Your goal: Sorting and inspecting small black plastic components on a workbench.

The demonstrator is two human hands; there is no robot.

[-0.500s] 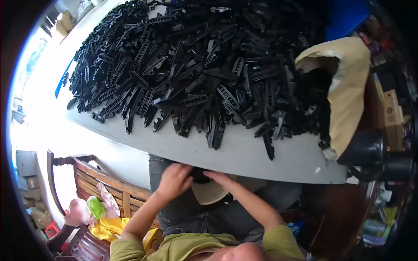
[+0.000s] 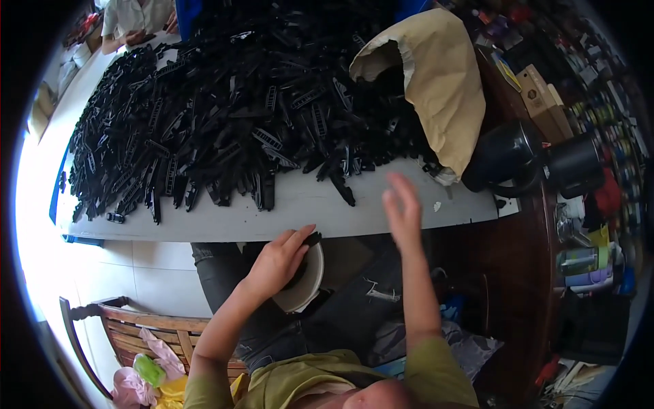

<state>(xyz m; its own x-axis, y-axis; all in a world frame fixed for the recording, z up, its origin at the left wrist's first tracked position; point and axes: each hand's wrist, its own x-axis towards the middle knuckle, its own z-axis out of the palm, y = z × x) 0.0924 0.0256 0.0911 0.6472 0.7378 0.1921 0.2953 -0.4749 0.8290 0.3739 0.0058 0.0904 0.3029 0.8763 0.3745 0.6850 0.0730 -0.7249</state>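
Black plastic parts (image 2: 204, 116) lie heaped across the tabletop (image 2: 300, 208), filling the upper left and upper centre of the frame; many are long and narrow, some with ladder-like slots. Your left hand (image 2: 276, 262) is at the lower centre, just below the front edge, with its fingers closed on a small black piece (image 2: 313, 238) that shows at their tips. Beneath that hand, between your thighs, sits a round off-white bucket (image 2: 310, 290), partly hidden by your wrist, with something dark inside it. Your right hand (image 2: 405, 213) is raised right of centre, over the tabletop's front edge, fingers open and extended, slightly blurred. Nearest to it, toward the left, one long black part (image 2: 343, 189) sticks out from the heap. At the upper right of the frame, a tan paper sack (image 2: 446, 88) lies with its mouth facing the heap, and two black cylindrical containers (image 2: 507, 155) are just beside its lower end. A co-worker's hands (image 2: 138, 38) show at the upper left, by the heap's far edge. You have a wooden chair (image 2: 153, 320) at the lower left, with pink cloth (image 2: 133, 387) on it.
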